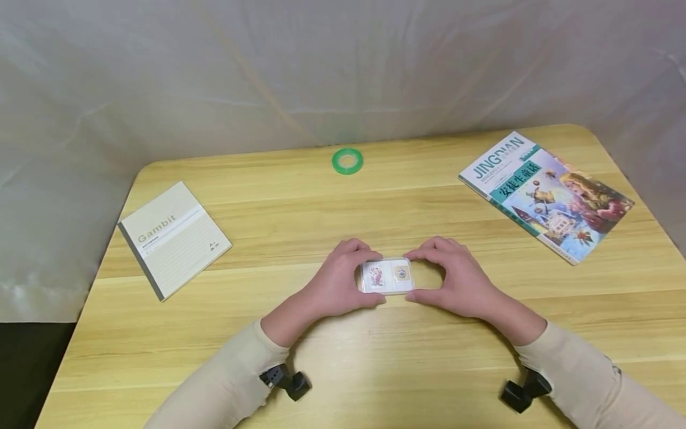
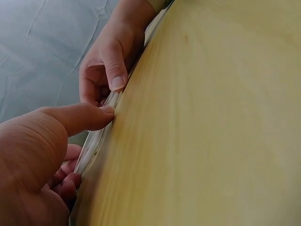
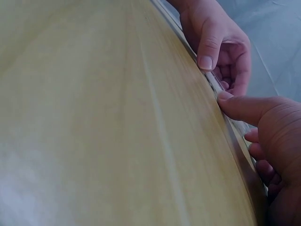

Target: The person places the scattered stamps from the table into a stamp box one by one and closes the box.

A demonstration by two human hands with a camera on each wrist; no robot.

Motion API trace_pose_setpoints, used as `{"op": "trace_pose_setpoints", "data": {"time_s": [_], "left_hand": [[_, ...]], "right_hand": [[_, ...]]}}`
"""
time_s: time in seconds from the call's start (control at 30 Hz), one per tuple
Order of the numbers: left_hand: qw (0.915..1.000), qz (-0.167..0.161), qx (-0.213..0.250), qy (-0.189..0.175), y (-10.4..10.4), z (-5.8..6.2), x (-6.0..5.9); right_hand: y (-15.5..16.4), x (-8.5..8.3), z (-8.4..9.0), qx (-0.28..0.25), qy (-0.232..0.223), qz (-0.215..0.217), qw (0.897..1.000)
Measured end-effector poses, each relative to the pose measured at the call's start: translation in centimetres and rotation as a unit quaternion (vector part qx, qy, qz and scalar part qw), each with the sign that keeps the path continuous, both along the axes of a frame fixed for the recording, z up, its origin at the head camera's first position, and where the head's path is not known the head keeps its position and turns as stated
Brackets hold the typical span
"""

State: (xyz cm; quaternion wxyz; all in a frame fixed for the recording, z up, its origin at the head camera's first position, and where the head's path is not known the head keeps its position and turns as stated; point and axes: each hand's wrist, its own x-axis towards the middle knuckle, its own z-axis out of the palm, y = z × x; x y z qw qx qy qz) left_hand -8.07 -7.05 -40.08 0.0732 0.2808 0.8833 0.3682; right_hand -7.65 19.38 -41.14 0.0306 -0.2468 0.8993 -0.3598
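Note:
A small flat clear plastic case lies low over the middle of the wooden table, with two stamp-like pictures showing through its top, a reddish one on the left and a yellow-edged one on the right. My left hand grips its left end between thumb and fingers. At the opposite end my right hand pinches the right corners the same way. Both wrist views catch the case edge-on, as a thin clear strip between the left hand and right hand.
On the left lies a cream notebook marked Gambit. A green tape roll sits near the table's back edge. At the back right is a colourful picture book. Pale sheeting hangs behind the table.

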Motion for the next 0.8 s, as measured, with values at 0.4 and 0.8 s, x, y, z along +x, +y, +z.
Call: {"op": "trace_pose_setpoints", "data": {"time_s": [0.4,0.8], "left_hand": [[0.9999,0.013,-0.003,0.0,-1.6,0.0,0.6],[0.9999,0.008,0.005,0.007,-1.7,0.0,0.5]], "right_hand": [[0.0,0.2,0.0,-0.021,-0.001,0.004,1.0],[0.0,0.0,0.0,-0.012,0.011,0.005,1.0]]}}
